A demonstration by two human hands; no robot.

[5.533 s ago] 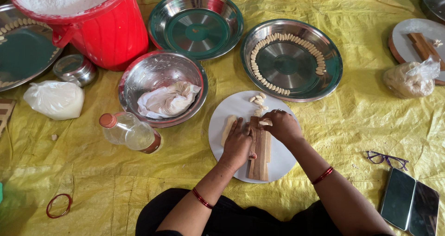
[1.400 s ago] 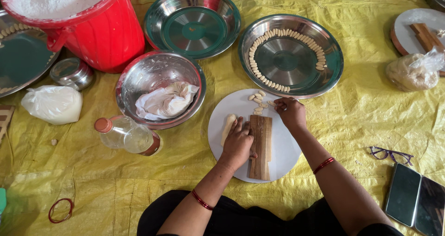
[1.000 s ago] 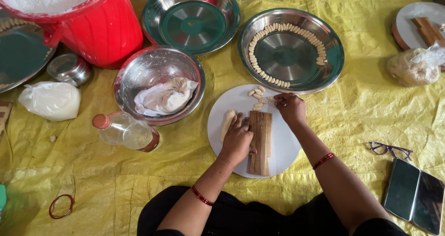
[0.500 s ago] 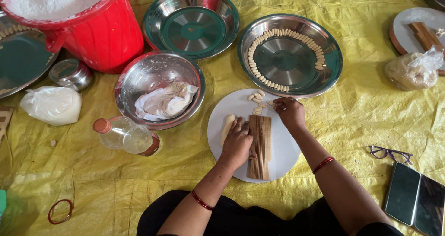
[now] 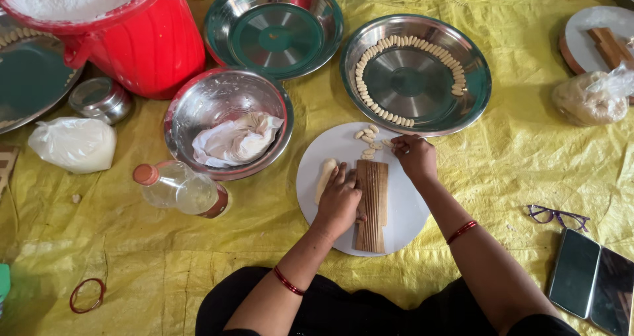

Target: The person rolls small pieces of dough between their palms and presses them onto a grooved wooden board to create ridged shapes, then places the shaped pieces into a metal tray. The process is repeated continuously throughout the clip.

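Head view, read from the left: a large steel tray [image 5: 30, 88] is cut off by the frame edge, with a red plastic bucket [image 5: 125, 35] of white flour beside it, a small lidded steel pot [image 5: 99, 100] at the bucket's foot and a knotted white plastic bag [image 5: 74, 144] lying in front. All of this rests on a yellow woven tarpaulin [image 5: 522, 158] spread on the floor, apparently to keep the work off the ground.

A clear plastic bottle with an orange cap [image 5: 179, 189] lies on its side near a shiny steel bowl [image 5: 228, 121] in which a white cloth [image 5: 236, 140] is bundled, perhaps over dough, though that cannot be seen. Behind it stands an empty steel plate with a green-tinted centre [image 5: 274, 26].

At the middle, a round white board [image 5: 403, 204] carries a ridged wooden block [image 5: 372, 205]. The left hand [image 5: 340, 201] is laid flat against the block's left edge, fingers together, so the block is steadied; a pale roll of dough [image 5: 325, 177] lies just beside it. The right hand [image 5: 415, 156] is held at the board's far edge with its fingertips pressed together near a few small shaped dough pieces [image 5: 367, 139]; whether one is pinched cannot be told.

A second steel plate [image 5: 416, 72], just beyond the board, holds similar pieces set in a ring along the rim, apart from one another, seemingly so they do not stick.

Further right lie a bagged lump [image 5: 591, 98], another white board with wooden blocks [image 5: 598, 39], purple-framed spectacles [image 5: 558, 216] and a dark flat phone [image 5: 593, 283].
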